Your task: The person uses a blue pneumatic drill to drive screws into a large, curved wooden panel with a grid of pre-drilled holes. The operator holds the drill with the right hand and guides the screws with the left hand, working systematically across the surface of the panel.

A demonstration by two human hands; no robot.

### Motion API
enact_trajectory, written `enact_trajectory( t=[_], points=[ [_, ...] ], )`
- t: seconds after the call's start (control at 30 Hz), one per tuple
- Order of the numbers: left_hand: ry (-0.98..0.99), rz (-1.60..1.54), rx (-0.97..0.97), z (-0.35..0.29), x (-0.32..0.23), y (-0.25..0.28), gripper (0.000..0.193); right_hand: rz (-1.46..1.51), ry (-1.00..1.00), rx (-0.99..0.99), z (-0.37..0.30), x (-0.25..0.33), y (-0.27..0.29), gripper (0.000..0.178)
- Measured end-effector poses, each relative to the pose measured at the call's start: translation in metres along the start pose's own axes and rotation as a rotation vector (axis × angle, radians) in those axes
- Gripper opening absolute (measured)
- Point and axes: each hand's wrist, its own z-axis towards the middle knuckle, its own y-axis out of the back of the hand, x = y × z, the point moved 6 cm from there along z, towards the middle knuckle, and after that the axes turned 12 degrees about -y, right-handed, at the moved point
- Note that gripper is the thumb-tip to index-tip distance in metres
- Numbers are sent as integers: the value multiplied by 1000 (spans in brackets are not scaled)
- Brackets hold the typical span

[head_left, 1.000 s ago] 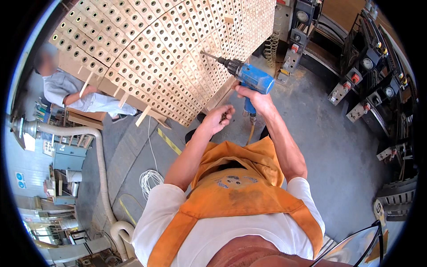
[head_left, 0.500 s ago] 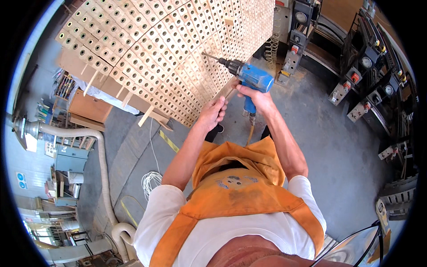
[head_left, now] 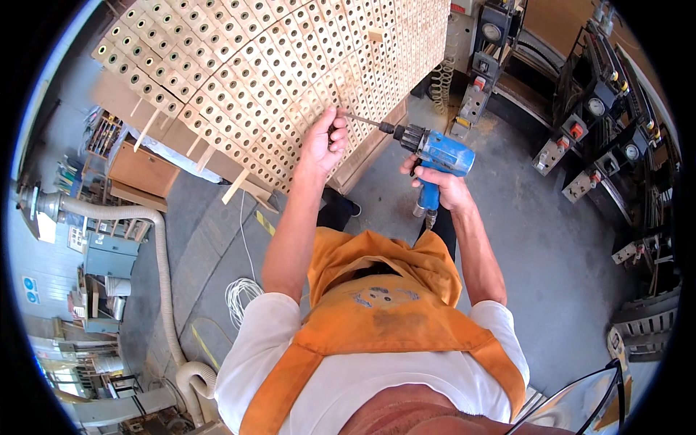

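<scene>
My right hand [head_left: 451, 190] is wrapped round the grip of a blue power driver [head_left: 448, 153] with a black chuck. Its long thin bit [head_left: 366, 122] points left toward the work. Fingers curled, my left hand [head_left: 324, 142] pinches at the tip of that bit; whatever is between the fingertips is too small to make out. Just behind that hand rises a large pale wooden panel [head_left: 272, 72] made of many blocks, with rows of dark-rimmed round holes. Some blocks near the bit have smaller holes without the dark rim.
Thin wooden sticks [head_left: 235, 186] jut from the panel's lower left edge. A coiled white cable [head_left: 243, 297] and a ribbed hose [head_left: 165, 283] lie on the floor to the left. Machines with gauges [head_left: 580, 130] line the right side. A coiled air line [head_left: 441, 90] hangs beyond the panel.
The driver has moved right and slightly down in my right hand, away from the panel. My left hand has risen from below the driver to the bit's tip.
</scene>
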Motion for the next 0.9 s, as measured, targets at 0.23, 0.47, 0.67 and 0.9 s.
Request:
enact_trajectory(
  t=[0.23,0.47,0.67,0.9],
  points=[
    [35,249,166,-2,-10,-12,27,11,-13,20,1,-5,3,33],
    [100,442,201,10,-20,-16,25,-186,95,13,-2,-3,-3,27],
    [96,569,209,19,-25,-29,24,-137,92,-15,5,-4,-2,31],
    [55,192,127,17,-11,-26,25,-20,95,-63,2,-8,-16,26]
  ],
)
